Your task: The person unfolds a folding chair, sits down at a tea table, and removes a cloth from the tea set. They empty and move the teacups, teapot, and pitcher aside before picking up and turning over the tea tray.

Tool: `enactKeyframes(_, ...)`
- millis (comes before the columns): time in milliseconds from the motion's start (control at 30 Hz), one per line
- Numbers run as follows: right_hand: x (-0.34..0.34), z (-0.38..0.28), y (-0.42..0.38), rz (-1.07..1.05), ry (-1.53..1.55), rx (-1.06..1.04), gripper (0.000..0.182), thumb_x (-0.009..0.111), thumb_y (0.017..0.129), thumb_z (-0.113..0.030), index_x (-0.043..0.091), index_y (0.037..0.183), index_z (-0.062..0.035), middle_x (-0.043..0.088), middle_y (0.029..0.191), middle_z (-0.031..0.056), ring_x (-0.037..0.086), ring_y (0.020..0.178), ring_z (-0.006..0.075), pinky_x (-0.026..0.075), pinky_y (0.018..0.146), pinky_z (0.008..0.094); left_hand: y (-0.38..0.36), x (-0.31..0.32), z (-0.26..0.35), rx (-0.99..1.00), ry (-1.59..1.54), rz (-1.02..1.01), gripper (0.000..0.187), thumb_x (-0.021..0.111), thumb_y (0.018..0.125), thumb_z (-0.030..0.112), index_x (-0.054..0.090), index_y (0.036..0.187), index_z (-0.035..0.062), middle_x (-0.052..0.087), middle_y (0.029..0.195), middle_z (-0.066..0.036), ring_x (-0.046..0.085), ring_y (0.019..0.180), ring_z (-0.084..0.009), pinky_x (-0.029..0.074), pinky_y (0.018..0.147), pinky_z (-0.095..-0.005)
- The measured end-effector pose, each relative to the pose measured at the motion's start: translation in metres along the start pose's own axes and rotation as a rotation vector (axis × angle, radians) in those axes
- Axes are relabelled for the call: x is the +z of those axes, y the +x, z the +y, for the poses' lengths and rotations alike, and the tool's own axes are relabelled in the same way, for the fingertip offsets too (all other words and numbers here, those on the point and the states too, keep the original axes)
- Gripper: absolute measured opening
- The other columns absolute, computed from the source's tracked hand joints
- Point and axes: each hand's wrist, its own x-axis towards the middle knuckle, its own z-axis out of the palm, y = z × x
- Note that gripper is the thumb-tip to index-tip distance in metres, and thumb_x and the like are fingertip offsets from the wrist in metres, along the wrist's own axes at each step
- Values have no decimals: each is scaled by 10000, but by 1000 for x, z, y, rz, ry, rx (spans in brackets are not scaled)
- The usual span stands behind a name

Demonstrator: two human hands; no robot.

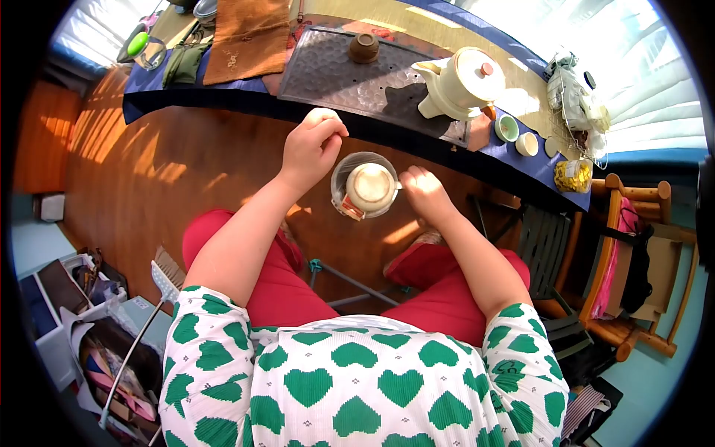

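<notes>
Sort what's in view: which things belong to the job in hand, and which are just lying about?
In the job:
pale cup, in the right hand's grip
bin below it
probably the teapot and dark tray, close by

Lying about, it seems:
orange-brown cloth
jar of yellow pieces
long-handled brush

No readable text, labels or numbers; pale marks (233,59) on the orange-brown cloth (252,30), illegible
</notes>
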Motion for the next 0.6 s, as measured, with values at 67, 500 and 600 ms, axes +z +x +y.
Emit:
enactKeyframes(67, 2, 4, -2, 14, 1, -10, 104, 580, 752, -60, 531, 842, -77, 543, 830, 99, 590, 813, 292, 511, 725, 378, 0, 1, -1, -23, -14, -1, 110, 601, 820, -48, 638, 858, 48, 606, 938, -44, 574, 675, -151, 478, 611, -259)
enactKeyframes(500, -35, -27, 10, -83, 69, 137, 83, 597, 771, -30, 548, 831, -60, 564, 857, 118, 603, 855, 313, 514, 744, 389, 20, -3, 9, 24, 58, 206, 209, 650, 796, 3, 629, 995, 62, 634, 984, -96, 606, 912, -289, 493, 831, -378)
enactKeyframes(600, -63, -35, 16, -131, 81, 159, 101, 602, 799, -43, 535, 874, -55, 555, 864, 131, 595, 855, 327, 508, 734, 414, 48, -6, 15, -19, 187, 218, 295, 676, 783, 52, 608, 1070, 71, 632, 1088, -106, 584, 1036, -324, 460, 936, -421)
